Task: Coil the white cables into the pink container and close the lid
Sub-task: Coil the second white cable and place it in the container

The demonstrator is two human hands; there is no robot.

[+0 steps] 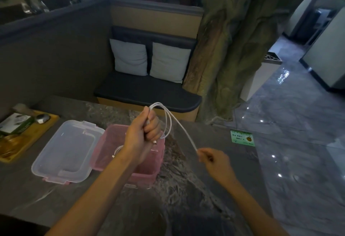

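Observation:
My left hand (143,133) is fisted around a white cable (169,118), held up over the pink container (147,172). The cable loops out of the top of the fist and one strand runs down to the right, where my right hand (212,160) pinches its end. The pink container stands open on the grey stone table (196,189). Another coiled white cable (117,150) lies inside it, partly hidden by my left wrist. The clear lid (65,151) with pink clips lies flat on the table just left of the container.
A yellow wooden tray (22,142) with a green-and-white box and a spoon sits at the table's left edge. A green sticker (242,138) is on the table to the right. Beyond the table are a bench with two pillows, a tree-trunk pillar and a glossy floor.

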